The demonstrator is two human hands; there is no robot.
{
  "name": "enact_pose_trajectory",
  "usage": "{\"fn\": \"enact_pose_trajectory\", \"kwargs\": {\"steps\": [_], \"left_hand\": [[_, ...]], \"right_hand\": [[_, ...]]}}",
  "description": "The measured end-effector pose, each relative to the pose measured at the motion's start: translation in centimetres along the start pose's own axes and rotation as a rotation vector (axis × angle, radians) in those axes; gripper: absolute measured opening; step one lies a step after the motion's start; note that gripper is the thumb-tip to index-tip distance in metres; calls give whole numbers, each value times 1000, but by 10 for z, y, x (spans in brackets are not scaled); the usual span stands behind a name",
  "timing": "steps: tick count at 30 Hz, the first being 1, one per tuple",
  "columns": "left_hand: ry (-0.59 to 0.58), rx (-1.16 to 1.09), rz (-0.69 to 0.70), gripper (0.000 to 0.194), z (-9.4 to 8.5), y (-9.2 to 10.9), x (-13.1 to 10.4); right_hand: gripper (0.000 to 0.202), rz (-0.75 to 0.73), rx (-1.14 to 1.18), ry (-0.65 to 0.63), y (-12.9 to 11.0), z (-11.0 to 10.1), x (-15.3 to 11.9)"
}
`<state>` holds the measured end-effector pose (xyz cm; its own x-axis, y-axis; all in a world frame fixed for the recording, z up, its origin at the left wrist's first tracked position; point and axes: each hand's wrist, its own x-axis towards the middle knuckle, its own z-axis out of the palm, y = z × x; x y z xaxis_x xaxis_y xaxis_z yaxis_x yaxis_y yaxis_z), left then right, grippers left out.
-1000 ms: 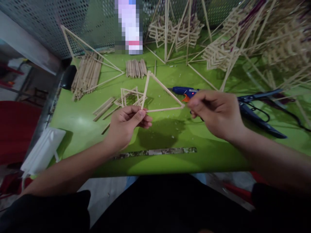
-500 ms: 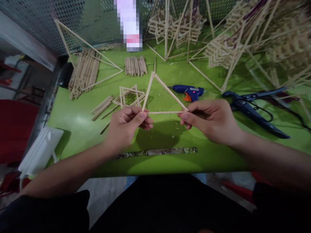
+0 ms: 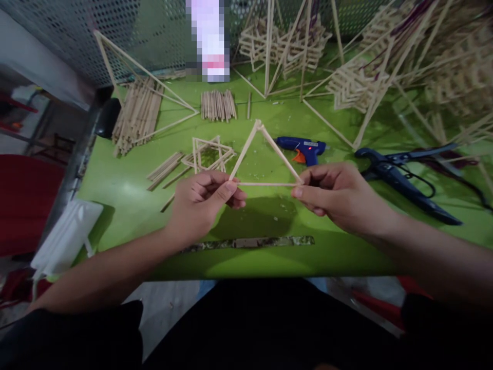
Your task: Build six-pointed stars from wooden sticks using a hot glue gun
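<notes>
Between my hands, above the green table, is a triangle of thin wooden sticks (image 3: 283, 155), its peak pointing away from me. My left hand (image 3: 206, 198) is closed, thumb and fingers pinching the lower left corner. At the lower right corner my right hand (image 3: 333, 192) grips it the same way. A blue glue gun (image 3: 302, 147) with an orange trigger and a small red light lies just beyond my right hand. Past my left hand lies a star-shaped stick frame (image 3: 211, 153), and several loose sticks (image 3: 165, 170) rest to its left.
Stick bundles (image 3: 140, 115) and shorter sticks (image 3: 217, 105) lie at the back left. Tall stick structures (image 3: 356, 87) crowd the back right. A dark-handled cutter (image 3: 408, 182) is at the right, a white power strip (image 3: 69, 236) at the left edge. A perforated panel (image 3: 154, 46) stands behind.
The triangle's peak has swung to the right and its sides look more even. Both hands have shifted slightly right and keep their pinch on the corners.
</notes>
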<state>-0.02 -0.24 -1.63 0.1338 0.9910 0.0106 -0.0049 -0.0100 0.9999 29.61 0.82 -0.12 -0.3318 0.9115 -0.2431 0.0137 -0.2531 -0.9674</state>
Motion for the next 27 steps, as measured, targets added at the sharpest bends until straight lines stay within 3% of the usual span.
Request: {"fn": "enact_pose_trajectory", "kwargs": {"steps": [3,8,13,16,17,19,22,24,27], "left_hand": [[36,-11,7,18,-4,-1,3],[82,-65,5,23,-6,-4,9],[101,-119,-32,25,-3,-2,12],[105,-113,-40,23,-2,-1,12],[102,-112,-37,22,-2,-1,12],[92,-112,-31,21,-3,-2,11],[83,-112,-20,21,-4,-4,13],[84,-116,-11,22,-5,-6,15],[91,-129,3,22,-5,-10,18]], "right_hand": [[28,4,94,21,-5,-3,1],[42,-139,123,143,-13,-13,6],[57,-300,-453,-36,-12,-13,1],[18,-447,-778,-149,-6,-13,-1],[20,-489,-862,-165,-4,-13,0],[41,-553,-987,-173,0,-15,2],[46,-596,-1084,-214,7,-15,9],[55,-600,-1131,-295,16,-11,14],[87,-583,-1237,-432,32,-2,20]]}}
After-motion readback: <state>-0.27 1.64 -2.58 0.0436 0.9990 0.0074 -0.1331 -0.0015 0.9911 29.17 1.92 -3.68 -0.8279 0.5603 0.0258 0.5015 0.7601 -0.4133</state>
